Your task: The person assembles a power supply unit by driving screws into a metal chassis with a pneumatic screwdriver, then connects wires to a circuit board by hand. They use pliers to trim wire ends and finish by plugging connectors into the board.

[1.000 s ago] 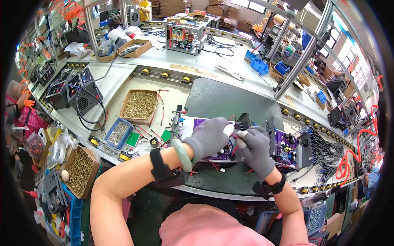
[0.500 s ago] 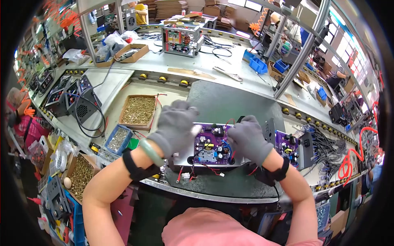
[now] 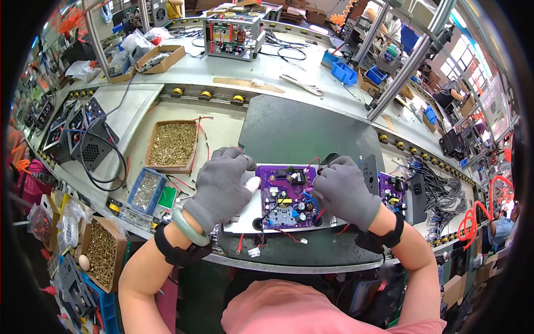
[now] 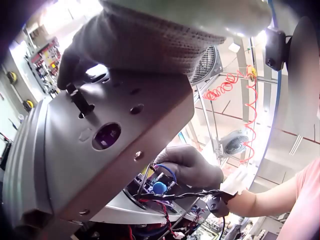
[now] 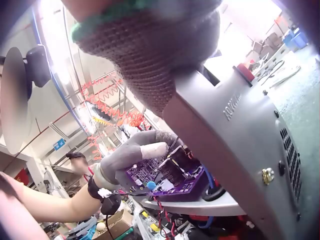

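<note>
A purple circuit board (image 3: 289, 197) with coils, capacitors and wires sits on a pale metal base (image 3: 239, 224). My gloved left hand (image 3: 219, 186) grips the top of the unit's left end panel, its thumb on the board side. In the left wrist view that grey panel (image 4: 120, 120) shows round holes and a black post. On the opposite side my gloved right hand (image 3: 346, 189) holds the top edge of the right end panel (image 5: 225, 135), a grey plate with vent slots and a brass terminal. The hands hide most of both panels in the head view. Red leads (image 3: 289, 236) trail off the front.
A second unit with a dark front panel (image 3: 369, 175) stands at the right, beside bundled black cables (image 3: 445, 197). Leftward are a carton of brass parts (image 3: 172, 143), a blue bin of small metal parts (image 3: 146, 190) and a green square (image 3: 167, 197).
My hands were together over the board's right side. The left hand has moved left to the left end panel, uncovering the board. The right hand has shifted slightly right.
</note>
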`<action>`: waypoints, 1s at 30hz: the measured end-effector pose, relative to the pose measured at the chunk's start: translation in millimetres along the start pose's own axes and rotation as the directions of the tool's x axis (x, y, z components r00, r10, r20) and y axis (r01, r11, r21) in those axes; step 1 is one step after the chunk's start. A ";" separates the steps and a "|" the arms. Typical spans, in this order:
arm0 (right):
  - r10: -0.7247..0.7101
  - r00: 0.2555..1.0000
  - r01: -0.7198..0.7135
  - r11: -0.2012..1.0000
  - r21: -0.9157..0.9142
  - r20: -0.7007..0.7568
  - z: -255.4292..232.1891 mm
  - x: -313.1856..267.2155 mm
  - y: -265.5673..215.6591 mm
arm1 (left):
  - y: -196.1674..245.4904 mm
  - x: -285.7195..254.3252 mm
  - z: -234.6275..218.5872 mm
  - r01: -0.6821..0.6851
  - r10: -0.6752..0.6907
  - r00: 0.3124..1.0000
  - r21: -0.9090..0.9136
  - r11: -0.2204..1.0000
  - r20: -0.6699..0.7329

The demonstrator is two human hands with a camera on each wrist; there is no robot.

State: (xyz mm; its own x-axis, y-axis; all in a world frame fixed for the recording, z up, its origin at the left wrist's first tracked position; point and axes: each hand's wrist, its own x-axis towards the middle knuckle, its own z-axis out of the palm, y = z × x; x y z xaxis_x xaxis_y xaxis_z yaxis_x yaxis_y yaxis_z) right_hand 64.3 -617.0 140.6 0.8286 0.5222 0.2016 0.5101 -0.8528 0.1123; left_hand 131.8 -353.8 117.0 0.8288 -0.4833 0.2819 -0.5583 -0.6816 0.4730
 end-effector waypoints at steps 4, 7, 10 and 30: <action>-0.036 0.999 0.036 0.999 -0.030 0.007 1.8 2.8 2.0 | 1.2 1.3 -0.4 -0.028 0.026 0.999 -0.053 0.998 -0.029; -0.015 1.000 0.015 1.000 -0.027 -0.006 0.3 3.3 -1.4 | 0.5 1.4 -0.6 -0.037 0.034 0.999 -0.085 0.996 -0.032; -0.076 0.997 0.076 0.996 -0.041 0.000 0.5 5.0 0.8 | 3.3 3.7 -2.8 -0.025 0.019 0.999 -0.158 0.987 -0.036; 0.003 0.985 -0.001 1.000 -0.012 0.175 8.9 15.1 -2.8 | 37.0 11.6 -4.1 -0.205 0.183 0.978 0.287 0.936 0.102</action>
State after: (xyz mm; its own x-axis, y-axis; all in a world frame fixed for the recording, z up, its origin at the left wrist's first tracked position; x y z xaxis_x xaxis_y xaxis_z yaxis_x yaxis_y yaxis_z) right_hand 77.5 -606.6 134.6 0.8577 0.5133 0.0289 0.5065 -0.8533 0.1236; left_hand 120.9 -382.4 141.2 0.7048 -0.6530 0.2774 -0.7026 -0.6965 0.1458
